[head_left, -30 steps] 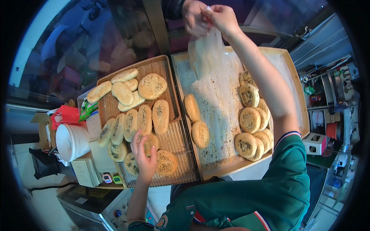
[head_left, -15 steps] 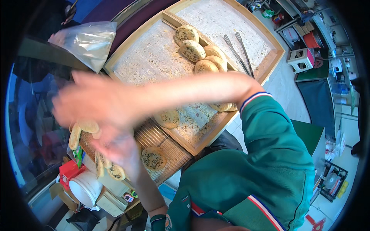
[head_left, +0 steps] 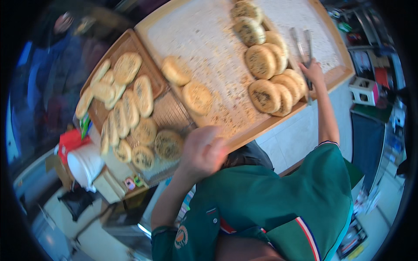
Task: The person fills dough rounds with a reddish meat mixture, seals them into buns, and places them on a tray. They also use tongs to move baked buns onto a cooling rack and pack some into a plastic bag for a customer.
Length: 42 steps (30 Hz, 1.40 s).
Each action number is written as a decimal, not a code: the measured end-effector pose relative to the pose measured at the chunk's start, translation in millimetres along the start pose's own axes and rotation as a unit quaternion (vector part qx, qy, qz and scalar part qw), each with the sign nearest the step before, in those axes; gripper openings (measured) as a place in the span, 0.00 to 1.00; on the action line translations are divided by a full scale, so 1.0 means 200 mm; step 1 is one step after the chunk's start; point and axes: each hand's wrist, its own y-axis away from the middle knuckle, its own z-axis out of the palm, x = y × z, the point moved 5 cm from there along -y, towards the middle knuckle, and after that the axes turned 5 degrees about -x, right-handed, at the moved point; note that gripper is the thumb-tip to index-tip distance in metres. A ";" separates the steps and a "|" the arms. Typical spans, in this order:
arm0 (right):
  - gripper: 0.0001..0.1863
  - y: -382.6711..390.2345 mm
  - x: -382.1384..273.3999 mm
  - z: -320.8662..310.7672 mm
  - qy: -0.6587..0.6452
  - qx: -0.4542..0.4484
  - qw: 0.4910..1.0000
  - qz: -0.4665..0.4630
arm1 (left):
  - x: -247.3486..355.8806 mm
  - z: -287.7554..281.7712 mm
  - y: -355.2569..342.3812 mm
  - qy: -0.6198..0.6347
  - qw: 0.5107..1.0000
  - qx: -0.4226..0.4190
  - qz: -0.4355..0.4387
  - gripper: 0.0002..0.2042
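At the right side of the wooden-framed tray, my right hand grips the dark handle of metal tongs, whose two arms spread over the far compartment. My left hand is raised by the tray's near corner, fingers bent and smeared by motion; whether anything is in it is not visible. Round seeded flatbreads lean in overlapping rows along the tray's wooden divider, close to my right hand. Two more flatbreads rest at the tray's left edge.
Left of the tray, a brown woven tray and a wire rack bear several long and round breads. A white bucket and a red bag stand below. A white stool is at right.
My right arm has swung from the left across to the tongs at right and taken hold of them. My left hand has drawn back toward me. The plastic bag is out of view.
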 end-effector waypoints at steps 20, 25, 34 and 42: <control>0.17 1.76 -0.78 -0.08 -0.602 -0.286 0.741 -0.083 | 0.79 -0.48 0.15 0.218 0.827 0.466 0.225 0.12; 0.17 2.05 -1.03 -0.04 -0.597 -0.305 0.724 -0.164 | 0.82 -0.64 0.39 0.248 0.812 0.507 0.147 0.09; 0.27 2.46 -1.22 0.27 -0.489 -0.574 0.628 -0.193 | 0.27 -0.59 1.14 0.147 0.978 0.139 0.059 0.15; 0.19 2.49 -1.35 0.57 -0.559 -0.575 0.591 -0.084 | -0.56 -0.30 2.06 0.204 0.813 0.181 -0.515 0.18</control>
